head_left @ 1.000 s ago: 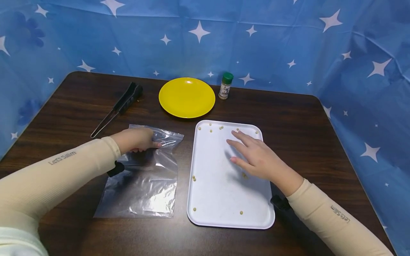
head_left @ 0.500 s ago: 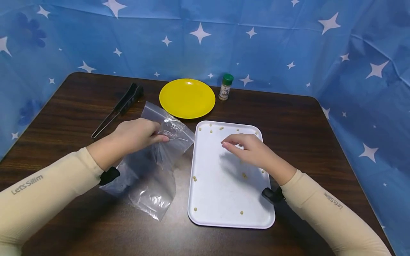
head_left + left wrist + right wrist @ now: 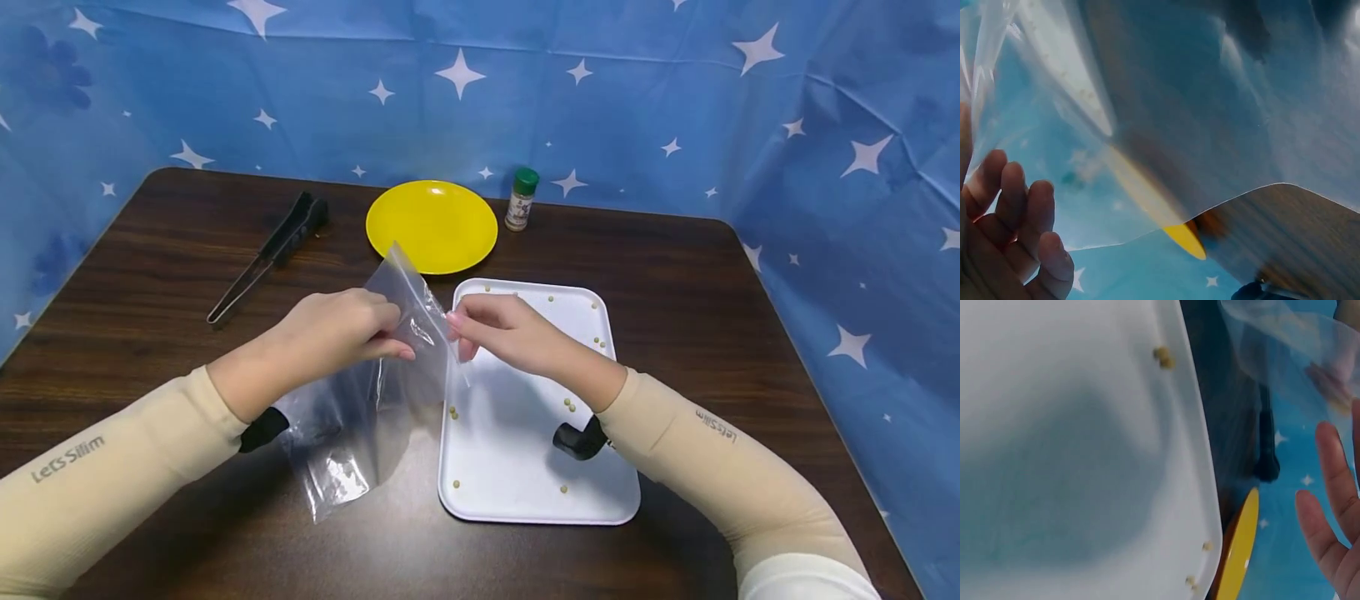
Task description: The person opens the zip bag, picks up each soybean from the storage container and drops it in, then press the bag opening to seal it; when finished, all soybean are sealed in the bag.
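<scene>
A clear plastic zip bag [image 3: 339, 433] is lifted at its top, with its lower part hanging to the table. My left hand [image 3: 330, 333] grips it near the upper edge, thumb pointing right. At the bag's right top corner, my right hand [image 3: 517, 337] pinches the edge between thumb and fingers. In the left wrist view the see-through bag [image 3: 1260, 125] fills most of the picture. Below the right hand lies a white tray [image 3: 517, 467] with several small round yellowish beans [image 3: 564, 489] scattered on it. In the right wrist view, the lower fingers [image 3: 1329, 462] stand loose beside the bag.
Behind the bag lies a yellow plate [image 3: 431, 225]. A small green-capped shaker bottle [image 3: 521, 200] stands to its right. Black-handled tongs [image 3: 281, 242] rest at the left rear. A blue star-patterned cloth [image 3: 315, 100] hangs behind the dark wooden table [image 3: 697, 333].
My left hand has raised the bag from lying flat and drawn it rightward. My right hand has moved left from over the tray and taken the bag's edge.
</scene>
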Demonstrator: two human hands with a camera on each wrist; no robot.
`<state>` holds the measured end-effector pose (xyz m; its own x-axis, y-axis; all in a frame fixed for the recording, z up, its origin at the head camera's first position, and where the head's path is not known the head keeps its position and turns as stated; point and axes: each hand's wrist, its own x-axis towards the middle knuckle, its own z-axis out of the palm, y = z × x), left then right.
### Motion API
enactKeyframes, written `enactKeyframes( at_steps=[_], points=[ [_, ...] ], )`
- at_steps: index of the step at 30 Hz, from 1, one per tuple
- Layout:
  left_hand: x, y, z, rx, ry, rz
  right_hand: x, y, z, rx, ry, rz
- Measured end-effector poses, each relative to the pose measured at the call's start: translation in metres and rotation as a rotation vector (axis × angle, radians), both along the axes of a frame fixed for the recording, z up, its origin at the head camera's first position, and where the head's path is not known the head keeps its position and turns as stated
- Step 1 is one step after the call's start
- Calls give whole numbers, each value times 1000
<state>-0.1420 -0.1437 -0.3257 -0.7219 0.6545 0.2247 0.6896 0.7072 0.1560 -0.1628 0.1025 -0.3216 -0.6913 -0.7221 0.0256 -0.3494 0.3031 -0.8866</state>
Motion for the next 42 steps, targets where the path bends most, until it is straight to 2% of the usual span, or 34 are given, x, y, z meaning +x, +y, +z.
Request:
enactKeyframes(
  at_steps=[4,6,8,10,13,15,17,19,22,27,32,37,42],
  points=[
    [2,-2,-1,13,2,4,4,-12,-1,-31,29,-7],
    [2,-4,-1,18,-63,31,6,-16,-1,-30,46,-30],
    [2,-6,1,47,-164,94,8,-20,-1,-32,59,-54],
    [1,-6,2,145,-308,186,11,-22,-1,-36,71,-79],
    [1,1,4,398,-487,307,15,-27,0,-45,94,-109],
    [2,8,4,556,-571,362,17,-30,0,-48,121,-123],
    [5,14,5,639,-617,395,19,-34,0,-58,154,-130],
    [8,19,4,667,-639,413,22,-38,0,-72,181,-132],
    [11,25,3,696,-653,400,24,-42,-3,-97,192,-145],
    [14,30,-1,804,-685,350,27,-46,-7,-136,79,-167],
    [19,30,-6,885,-635,327,28,-49,-10,-184,-40,-185],
    [22,30,-7,960,-588,302,28,-50,-10,-226,-116,-213],
    [25,32,-8,988,-604,307,27,-54,-7,-224,-153,-263]
  ],
)
